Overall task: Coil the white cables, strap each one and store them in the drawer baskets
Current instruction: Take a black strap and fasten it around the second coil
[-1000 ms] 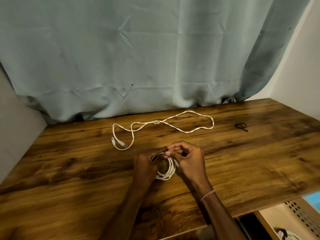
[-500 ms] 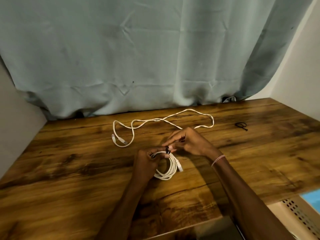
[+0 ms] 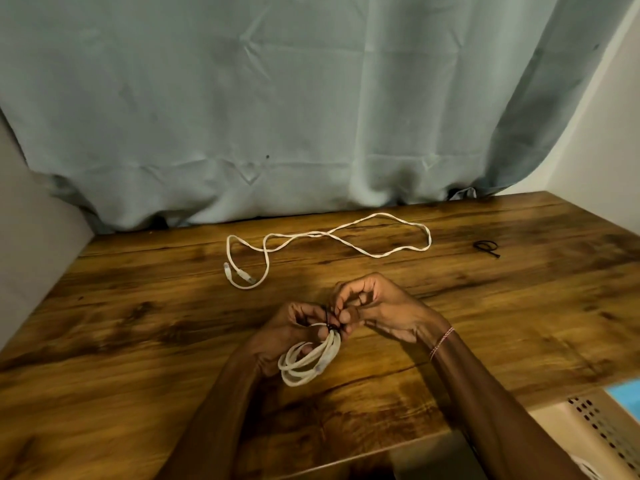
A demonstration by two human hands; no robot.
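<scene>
Coiled white cable (image 3: pixel 306 363) is gripped at its top by our left hand (image 3: pixel 287 332) over the wooden desk (image 3: pixel 138 341), while our right hand (image 3: pixel 381 310) pinches the black strap (image 3: pixel 329 320) around the bundle. Further back we see a loose white cable (image 3: pixel 329 235) lying uncoiled near the curtain (image 3: pixel 277 98), a spare black strap (image 3: pixel 486 247) well to its right, and a perforated drawer basket (image 3: pixel 595 422) at bottom right.

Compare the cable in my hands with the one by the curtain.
The held cable is wound into a coil; the far cable sprawls in loose loops. A black strap wraps the held cable, which the left hand grips while the right hand pinches the strap; the far cable lies unstrapped, untouched. Both are white.
</scene>
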